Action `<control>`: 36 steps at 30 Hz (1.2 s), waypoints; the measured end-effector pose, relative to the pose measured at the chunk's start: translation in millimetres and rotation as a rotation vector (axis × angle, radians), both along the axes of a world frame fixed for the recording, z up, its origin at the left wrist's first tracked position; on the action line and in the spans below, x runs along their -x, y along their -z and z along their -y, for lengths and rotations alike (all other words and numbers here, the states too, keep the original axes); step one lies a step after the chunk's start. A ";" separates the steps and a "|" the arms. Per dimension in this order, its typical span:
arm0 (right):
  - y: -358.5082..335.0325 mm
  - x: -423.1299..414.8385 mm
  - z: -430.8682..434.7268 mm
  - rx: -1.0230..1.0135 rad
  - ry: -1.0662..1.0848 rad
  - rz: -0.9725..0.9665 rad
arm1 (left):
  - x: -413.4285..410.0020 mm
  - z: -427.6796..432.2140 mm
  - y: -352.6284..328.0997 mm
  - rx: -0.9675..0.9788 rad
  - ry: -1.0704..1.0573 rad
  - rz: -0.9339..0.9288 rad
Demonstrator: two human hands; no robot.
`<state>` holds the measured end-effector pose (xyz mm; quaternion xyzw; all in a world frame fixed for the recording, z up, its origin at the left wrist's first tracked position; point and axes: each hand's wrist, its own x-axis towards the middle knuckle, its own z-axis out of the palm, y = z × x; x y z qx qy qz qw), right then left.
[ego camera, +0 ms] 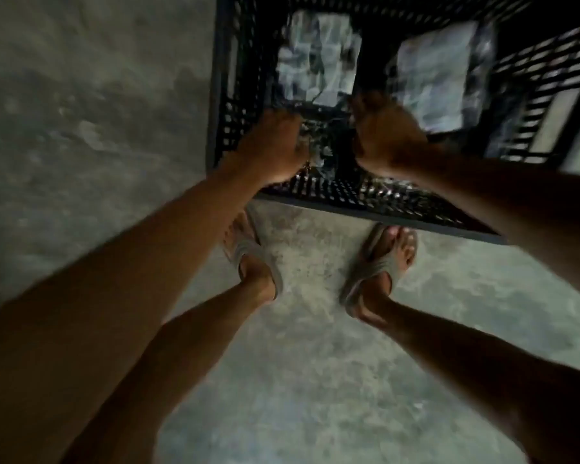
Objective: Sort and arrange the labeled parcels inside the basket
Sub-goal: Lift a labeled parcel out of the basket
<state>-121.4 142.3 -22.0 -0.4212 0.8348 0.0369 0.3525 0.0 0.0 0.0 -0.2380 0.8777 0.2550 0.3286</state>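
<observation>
Both hands, left hand (271, 147) and right hand (387, 133), inside basket (365, 204) | clamped on dark parcel (329, 142) between them

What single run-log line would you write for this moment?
stage: arranging | left hand, right hand: inside basket, grip unclear | two parcels lying flat: | image: blurred

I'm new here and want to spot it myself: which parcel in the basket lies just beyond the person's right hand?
Find the black lattice basket on the grey concrete floor, ahead of the sandalled feet. Two pale plastic-wrapped parcels lie inside, side by side. The one you want is the right parcel, just beyond the right hand; unlike the left parcel, it lies nearest the basket's slatted right wall.
</observation>
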 end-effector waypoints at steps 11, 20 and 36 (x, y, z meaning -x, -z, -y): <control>152.1 24.9 16.6 0.234 -0.316 -0.399 | 38.7 22.0 135.7 0.746 0.686 0.356; 169.1 29.9 37.4 0.211 -0.314 -0.400 | 40.1 13.4 157.2 1.038 1.104 0.388; 28.2 100.9 26.9 0.546 0.222 0.426 | 70.3 78.0 26.5 0.032 -0.058 -0.273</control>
